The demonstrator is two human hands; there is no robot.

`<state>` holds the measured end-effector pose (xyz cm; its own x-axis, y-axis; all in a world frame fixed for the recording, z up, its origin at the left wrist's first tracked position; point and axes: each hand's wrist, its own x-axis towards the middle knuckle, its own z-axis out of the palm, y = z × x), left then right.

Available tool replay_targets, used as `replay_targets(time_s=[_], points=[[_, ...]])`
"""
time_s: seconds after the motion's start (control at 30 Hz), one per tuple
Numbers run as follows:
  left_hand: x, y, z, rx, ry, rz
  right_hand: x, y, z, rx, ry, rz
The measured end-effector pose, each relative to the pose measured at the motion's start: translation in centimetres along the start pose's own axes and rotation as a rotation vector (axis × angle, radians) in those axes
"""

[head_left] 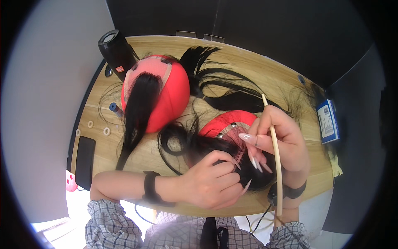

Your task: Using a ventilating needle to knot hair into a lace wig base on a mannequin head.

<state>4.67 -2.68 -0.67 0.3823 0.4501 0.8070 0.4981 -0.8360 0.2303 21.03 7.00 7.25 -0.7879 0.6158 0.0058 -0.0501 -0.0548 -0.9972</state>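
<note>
Black-haired wig (203,145) on a red mannequin head (215,124), right of centre on the wooden table (137,155) — both hands at it.
Seen from the wig, the left hand (211,182) lies at seven o'clock, fingers curled over the dark strands; whether they pinch any, I cannot tell. At three o'clock the right hand (282,139) clasps a slim cream rod (279,182), its lower fingers slightly parted — whether their tips grip hair is unclear. Another red mannequin head (176,99) stands at ten o'clock, a black cylindrical speaker (116,52) beyond.
</note>
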Motion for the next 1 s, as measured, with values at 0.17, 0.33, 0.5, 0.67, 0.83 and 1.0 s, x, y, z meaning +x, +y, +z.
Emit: replay_targets(time_s=[0.17, 0.33, 0.5, 0.67, 0.83, 1.0], points=[[0.0, 0.1, 0.3, 0.004, 0.037, -0.010, -0.2, -0.7, 0.4, -0.018, -0.032, 0.011], [0.1, 0.1, 0.3, 0.006, 0.043, 0.002, -0.5, -0.8, 0.7, -0.043, 0.014, -0.016], [-0.1, 0.0, 0.3, -0.010, 0.036, -0.007, -0.2, -0.6, 0.5, 0.038, -0.008, -0.025], [-0.2, -0.1, 0.2, -0.022, 0.004, 0.034, -0.1, -0.2, -0.2, 0.020, 0.060, -0.101], [-0.5, 0.1, -0.2, 0.008, -0.022, 0.102, 0.4, -1.0, -1.4, -0.004, 0.135, -0.059], [-0.1, 0.9, -0.7, 0.023, 0.036, 0.058, 0.7, -0.8, -2.2, 0.029, 0.251, -0.107]])
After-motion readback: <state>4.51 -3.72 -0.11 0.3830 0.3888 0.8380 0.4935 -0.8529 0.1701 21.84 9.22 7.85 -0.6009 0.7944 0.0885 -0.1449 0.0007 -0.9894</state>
